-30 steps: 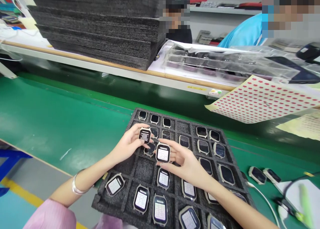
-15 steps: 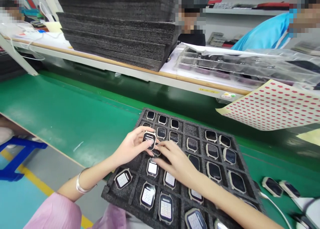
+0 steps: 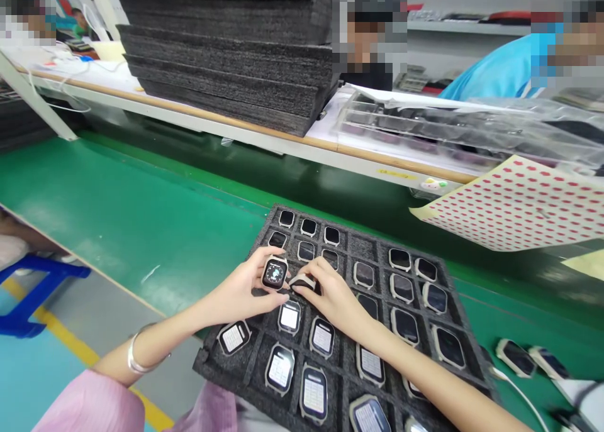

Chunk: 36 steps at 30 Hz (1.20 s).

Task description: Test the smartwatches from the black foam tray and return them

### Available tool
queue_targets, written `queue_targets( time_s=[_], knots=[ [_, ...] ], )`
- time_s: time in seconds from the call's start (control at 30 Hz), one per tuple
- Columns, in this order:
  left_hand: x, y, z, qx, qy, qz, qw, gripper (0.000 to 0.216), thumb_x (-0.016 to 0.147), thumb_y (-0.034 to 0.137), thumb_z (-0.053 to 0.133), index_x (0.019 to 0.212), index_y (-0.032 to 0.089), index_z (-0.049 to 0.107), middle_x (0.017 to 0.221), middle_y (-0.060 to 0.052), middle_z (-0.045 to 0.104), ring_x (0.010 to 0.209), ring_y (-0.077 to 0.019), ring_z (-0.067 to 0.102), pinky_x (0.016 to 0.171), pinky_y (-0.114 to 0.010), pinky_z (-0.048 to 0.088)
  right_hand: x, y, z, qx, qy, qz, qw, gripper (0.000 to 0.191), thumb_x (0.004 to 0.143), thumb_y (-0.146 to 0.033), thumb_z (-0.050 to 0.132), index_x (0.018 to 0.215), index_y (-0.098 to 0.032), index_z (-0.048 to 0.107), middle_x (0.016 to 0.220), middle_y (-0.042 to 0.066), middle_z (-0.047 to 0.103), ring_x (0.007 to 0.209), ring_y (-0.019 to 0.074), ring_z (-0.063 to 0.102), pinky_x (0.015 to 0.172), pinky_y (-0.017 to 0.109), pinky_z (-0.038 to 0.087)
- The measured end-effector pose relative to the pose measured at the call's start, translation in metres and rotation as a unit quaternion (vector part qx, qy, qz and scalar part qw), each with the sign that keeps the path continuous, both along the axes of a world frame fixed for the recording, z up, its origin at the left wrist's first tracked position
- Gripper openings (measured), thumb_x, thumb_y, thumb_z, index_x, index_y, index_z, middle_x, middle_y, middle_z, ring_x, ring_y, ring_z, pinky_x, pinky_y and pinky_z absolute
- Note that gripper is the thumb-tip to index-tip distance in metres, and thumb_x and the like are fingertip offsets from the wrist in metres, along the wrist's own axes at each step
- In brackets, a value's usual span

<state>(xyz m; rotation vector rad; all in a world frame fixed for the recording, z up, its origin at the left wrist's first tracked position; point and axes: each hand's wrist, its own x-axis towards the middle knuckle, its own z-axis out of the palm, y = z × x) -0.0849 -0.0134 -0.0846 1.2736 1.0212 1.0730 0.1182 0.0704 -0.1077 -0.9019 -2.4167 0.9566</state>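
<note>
Over the black compartmented foam tray (image 3: pixel 361 248), my left hand (image 3: pixel 245 288) holds a squarish pale-rimmed lit watch (image 3: pixel 275 273); my right hand (image 3: pixel 338 297) pinches a tilted pale-cased watch (image 3: pixel 302 281); gripping edges seems safest.

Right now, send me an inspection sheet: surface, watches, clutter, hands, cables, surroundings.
Surface: green bench top, with a dark foam tray on it.
Watches: trayed watches nearest the wearer have lit screens; the farthest are dark.
Clutter: two loose watches right of the tray; red-marked sheet at the shelf edge.
Hands: left hand holds a lit watch; right hand grips a tilted watch.
Cables: white cable right of the tray.
Surroundings: foam stack on the shelf; blue sleeve beyond.
</note>
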Motion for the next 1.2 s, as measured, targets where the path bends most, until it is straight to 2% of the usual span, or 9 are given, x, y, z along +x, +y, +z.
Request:
queue_targets(
  time_s=[0.1,0.17,0.27,0.37,0.5,0.6,0.7,0.93,1.2],
  knots=[
    [-0.009,-0.006,-0.007,0.022,0.121,-0.009,0.992,0.05,0.079,0.015,0.061,0.124,0.025,0.041,0.112,-0.006,0.057,0.095,-0.0207,0.061,0.081,-0.034,0.052,0.005,-0.001,0.009,-0.14,0.116,0.001,0.983,0.01,0.09,-0.028,0.056,0.094,-0.021,0.052,0.097,0.005,0.061,0.093,0.0214,0.062,0.077,0.037,0.053],
    [-0.016,-0.009,-0.012,0.047,0.22,-0.011,0.974,0.045,0.078,0.016,0.06,0.121,0.024,0.047,0.116,-0.007,0.056,0.096,-0.0225,0.06,0.081,-0.035,0.052,0.01,-0.001,0.016,-0.242,0.157,-0.023,0.957,0.018,0.088,-0.034,0.058,0.096,-0.02,0.049,0.089,0.005,0.064,0.08,0.0203,0.066,0.058,0.029,0.055],
    [-0.024,-0.012,-0.019,0.06,0.298,-0.02,0.952,0.045,0.076,0.019,0.064,0.119,0.022,0.052,0.118,-0.008,0.057,0.102,-0.026,0.056,0.083,-0.038,0.049,0.018,-0.002,0.029,-0.293,0.155,-0.078,0.94,0.029,0.084,-0.036,0.065,0.101,-0.017,0.052,0.083,0.007,0.067,0.053,0.0127,0.059,0.037,0.019,0.041],
    [-0.027,-0.013,-0.023,0.007,0.252,-0.026,0.967,0.05,0.076,0.019,0.063,0.124,0.022,0.047,0.117,-0.008,0.057,0.095,-0.0233,0.059,0.083,-0.038,0.049,0.024,-0.004,0.037,-0.319,0.179,-0.087,0.927,0.043,0.084,-0.037,0.065,0.119,-0.016,0.052,0.1,0.013,0.069,0.053,0.0102,0.053,0.037,0.019,0.039],
    [-0.021,-0.009,-0.022,-0.063,0.069,-0.043,0.995,0.054,0.078,0.013,0.058,0.129,0.02,0.04,0.104,-0.006,0.06,0.099,-0.0204,0.059,0.089,-0.037,0.047,0.028,-0.006,0.037,-0.409,0.241,-0.039,0.879,0.057,0.087,-0.038,0.061,0.138,-0.021,0.04,0.112,0.015,0.064,0.068,0.0141,0.058,0.046,0.022,0.047],
    [-0.012,-0.001,-0.018,-0.058,-0.008,-0.03,0.998,0.049,0.077,0.011,0.062,0.122,0.02,0.044,0.106,-0.006,0.059,0.102,-0.0197,0.057,0.091,-0.035,0.045,0.028,-0.006,0.034,-0.427,0.256,-0.022,0.867,0.052,0.086,-0.032,0.065,0.134,-0.021,0.047,0.107,0.013,0.066,0.062,0.0114,0.058,0.049,0.022,0.048],
    [0.0,0.009,-0.012,-0.028,-0.017,-0.006,0.999,0.04,0.077,0.013,0.064,0.113,0.019,0.049,0.101,-0.004,0.06,0.096,-0.0176,0.058,0.088,-0.032,0.044,0.029,-0.006,0.034,-0.43,0.255,-0.023,0.866,0.046,0.084,-0.031,0.068,0.127,-0.021,0.055,0.102,0.01,0.068,0.055,0.0095,0.058,0.052,0.024,0.051],
    [0.023,0.023,-0.001,0.062,0.124,0.044,0.989,0.034,0.079,0.014,0.056,0.113,0.02,0.053,0.092,-0.001,0.059,0.082,-0.0169,0.056,0.075,-0.027,0.044,0.033,-0.007,0.033,-0.465,0.277,0.001,0.841,0.055,0.08,-0.038,0.071,0.129,-0.019,0.054,0.09,0.011,0.069,0.054,0.0126,0.06,0.042,0.021,0.049],
    [0.031,0.023,-0.001,0.093,0.164,0.051,0.981,0.037,0.077,0.014,0.055,0.113,0.019,0.053,0.093,-0.001,0.061,0.078,-0.0167,0.057,0.073,-0.027,0.044,0.035,-0.004,0.03,-0.477,0.298,-0.003,0.827,0.052,0.08,-0.033,0.072,0.128,-0.021,0.056,0.092,0.01,0.069,0.056,0.0125,0.059,0.049,0.025,0.051]
  ],
)
